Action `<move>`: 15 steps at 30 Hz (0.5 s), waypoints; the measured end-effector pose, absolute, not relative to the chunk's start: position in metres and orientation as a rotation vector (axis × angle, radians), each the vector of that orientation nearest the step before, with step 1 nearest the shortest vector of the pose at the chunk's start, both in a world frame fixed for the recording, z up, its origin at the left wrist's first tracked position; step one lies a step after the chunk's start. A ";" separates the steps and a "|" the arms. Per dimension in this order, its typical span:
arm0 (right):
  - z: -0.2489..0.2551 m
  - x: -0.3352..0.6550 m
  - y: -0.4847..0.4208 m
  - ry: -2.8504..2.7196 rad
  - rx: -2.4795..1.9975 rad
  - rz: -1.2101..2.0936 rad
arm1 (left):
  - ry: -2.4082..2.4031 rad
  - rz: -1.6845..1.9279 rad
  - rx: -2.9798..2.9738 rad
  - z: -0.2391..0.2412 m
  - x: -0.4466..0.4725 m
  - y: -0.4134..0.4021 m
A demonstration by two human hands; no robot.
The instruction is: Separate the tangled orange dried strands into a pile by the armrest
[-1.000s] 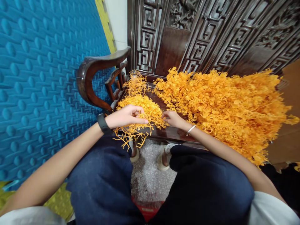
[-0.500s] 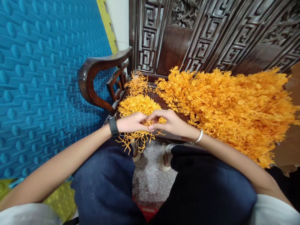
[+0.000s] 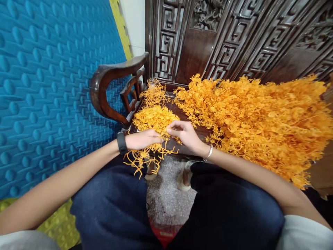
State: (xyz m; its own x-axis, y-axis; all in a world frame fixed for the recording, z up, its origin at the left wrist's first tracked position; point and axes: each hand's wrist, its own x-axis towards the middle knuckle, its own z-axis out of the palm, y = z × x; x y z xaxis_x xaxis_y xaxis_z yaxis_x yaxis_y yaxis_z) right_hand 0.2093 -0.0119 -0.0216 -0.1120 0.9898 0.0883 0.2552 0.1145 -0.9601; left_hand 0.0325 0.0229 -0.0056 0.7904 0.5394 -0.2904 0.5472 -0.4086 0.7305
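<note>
Loosely, orange strands (image 3: 154, 150) droop under the left hand (image 3: 142, 139), fingers clamped on them, past the surface (image 3: 179, 113) edge, right hand (image 3: 187, 134) fingertips together, bare strip before the big pile (image 3: 260, 118)

Small heap (image 3: 154, 116) left on the seat (image 3: 183, 148), beside the armrest (image 3: 97, 91); big heap (image 3: 260, 121) right; backrest (image 3: 196, 55) behind.

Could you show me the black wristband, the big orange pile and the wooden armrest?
Black wristband (image 3: 121, 143): head view, middle of the band.
Big orange pile (image 3: 256, 119): head view, middle of the heap.
Wooden armrest (image 3: 97, 91): head view, on its curved front.
</note>
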 end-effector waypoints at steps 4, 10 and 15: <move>-0.023 0.202 -0.006 -1.519 -1.243 1.051 | 0.836 0.005 2.069 -0.008 0.023 0.026; -0.025 0.184 0.000 -1.485 -1.225 1.087 | 0.876 0.085 2.047 -0.010 0.010 0.027; -0.015 0.213 0.025 -1.232 -1.196 1.078 | 0.781 -0.028 2.036 -0.009 -0.004 0.019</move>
State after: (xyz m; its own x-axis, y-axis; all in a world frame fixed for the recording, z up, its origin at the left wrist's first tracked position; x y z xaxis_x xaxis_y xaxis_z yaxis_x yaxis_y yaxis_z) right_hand 0.2127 0.0246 -0.0147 0.0608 0.9937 0.0939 0.0390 0.0917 -0.9950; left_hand -0.0045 0.0186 -0.0089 0.7980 0.5153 -0.3127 0.5366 -0.3711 0.7579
